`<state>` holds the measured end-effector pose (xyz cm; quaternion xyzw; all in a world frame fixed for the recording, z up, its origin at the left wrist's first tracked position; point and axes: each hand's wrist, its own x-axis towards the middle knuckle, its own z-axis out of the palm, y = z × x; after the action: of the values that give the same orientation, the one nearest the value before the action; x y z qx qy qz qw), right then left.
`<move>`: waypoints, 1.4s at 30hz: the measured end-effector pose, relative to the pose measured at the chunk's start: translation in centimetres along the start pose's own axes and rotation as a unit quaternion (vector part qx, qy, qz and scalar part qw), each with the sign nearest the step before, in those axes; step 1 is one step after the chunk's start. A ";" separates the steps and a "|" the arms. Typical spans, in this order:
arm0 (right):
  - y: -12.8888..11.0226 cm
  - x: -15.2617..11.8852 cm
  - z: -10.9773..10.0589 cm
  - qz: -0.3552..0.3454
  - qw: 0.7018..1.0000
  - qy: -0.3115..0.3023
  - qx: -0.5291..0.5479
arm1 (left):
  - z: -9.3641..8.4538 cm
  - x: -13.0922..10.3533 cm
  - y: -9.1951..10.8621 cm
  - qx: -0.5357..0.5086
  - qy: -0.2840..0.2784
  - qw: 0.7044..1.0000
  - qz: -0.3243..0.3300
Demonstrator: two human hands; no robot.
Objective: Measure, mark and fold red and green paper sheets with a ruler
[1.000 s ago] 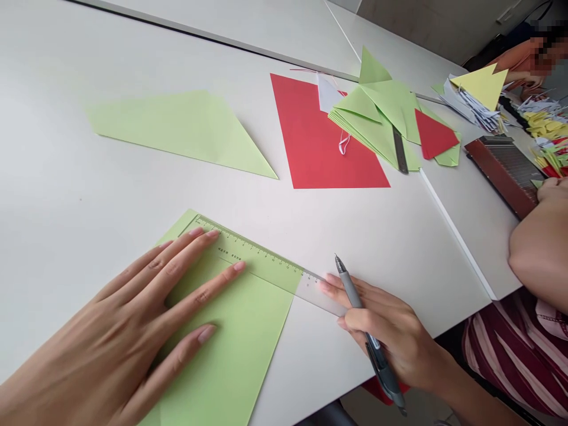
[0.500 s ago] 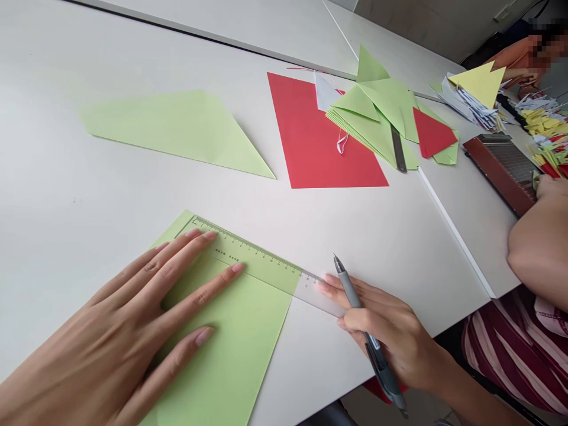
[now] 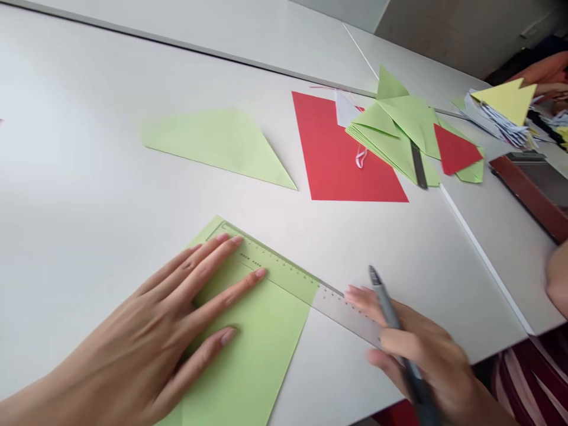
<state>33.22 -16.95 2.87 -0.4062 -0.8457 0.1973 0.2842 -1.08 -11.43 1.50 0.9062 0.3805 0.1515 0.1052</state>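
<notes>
My left hand (image 3: 164, 331) lies spread with its fingers apart, its fingertips pressing a clear ruler (image 3: 288, 278) onto a green sheet (image 3: 261, 343). The ruler runs along the sheet's upper edge and juts past its right corner. At the ruler's right end, my right hand (image 3: 426, 349) holds a grey pen (image 3: 388, 307) between its fingers, the tip pointing up and away from the paper. Its fingertips are at the ruler's end.
Further back lie a pale green sheet (image 3: 217, 148), a red sheet (image 3: 341, 160), a pile of green paper (image 3: 390, 124) with a dark blade-like strip (image 3: 418, 165), and a red piece (image 3: 457, 148). A paper cutter (image 3: 532, 183) stands right, near another person's arm (image 3: 558, 278).
The view has shifted, so everything sits further right. My right hand's thumb has moved away from the ruler and the pen has tilted. My left hand stays on the ruler.
</notes>
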 end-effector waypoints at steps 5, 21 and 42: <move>0.9 4.2 -1.3 0.033 0.964 0.150 0.218 | -0.8 0.4 0.4 0.103 0.000 0.994 0.046; 1.3 19.3 7.6 0.177 0.880 -0.027 0.439 | -0.8 -0.4 0.7 0.149 0.025 0.987 0.048; 1.1 19.1 7.5 0.178 0.893 -0.063 0.409 | -0.1 0.3 0.4 0.008 -0.028 1.000 0.000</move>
<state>19.30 -1.87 2.64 -0.3845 -0.6202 0.5979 0.3316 -0.65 -11.51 1.76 0.9109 0.3785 0.1234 0.1085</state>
